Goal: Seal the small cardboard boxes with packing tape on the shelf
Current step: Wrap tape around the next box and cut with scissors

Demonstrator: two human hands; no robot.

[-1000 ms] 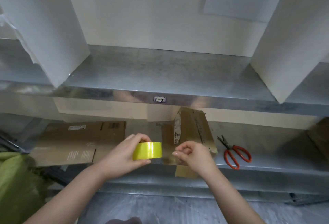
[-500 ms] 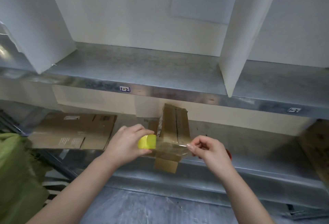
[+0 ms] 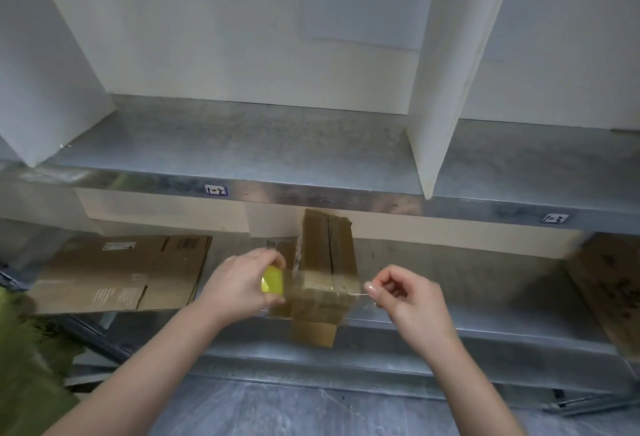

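- A green cloth (image 3: 24, 359) fills the frame's 8 o'clock corner.
- A flat carton (image 3: 121, 273) lies on the lower shelf (image 3: 485, 276), at 9 o'clock of the hands, printed side up.
- The upper shelf (image 3: 259, 137) runs across the middle. It has a small label (image 3: 215, 190) on its front lip, at 11 o'clock of the box.
- The left hand (image 3: 239, 285) has its fingers curled around the yellow roll (image 3: 273, 281), with the thumb under it and the fingers over the top. It is just beside the box at its 9 o'clock.
- A clear strip (image 3: 325, 288) stretches taut from the roll toward 3 o'clock, crossing the box's near end. I cannot tell whether it touches the cardboard.
- The box (image 3: 327, 255) stands on the lower shelf's front edge, between the two hands. Its long seam runs from 12 to 6 o'clock, and one flap hangs over the lip at 6 o'clock.
- The right hand (image 3: 412, 300) pinches the strip's free end between thumb and forefinger, with the other fingers curled in. It is just beside the box at its 3 o'clock.
- A white divider (image 3: 446, 72) stands upright on the upper shelf, at 1 o'clock of the box.
- Blurred brown cardboard (image 3: 609, 293) leans at the frame's 4 o'clock edge.
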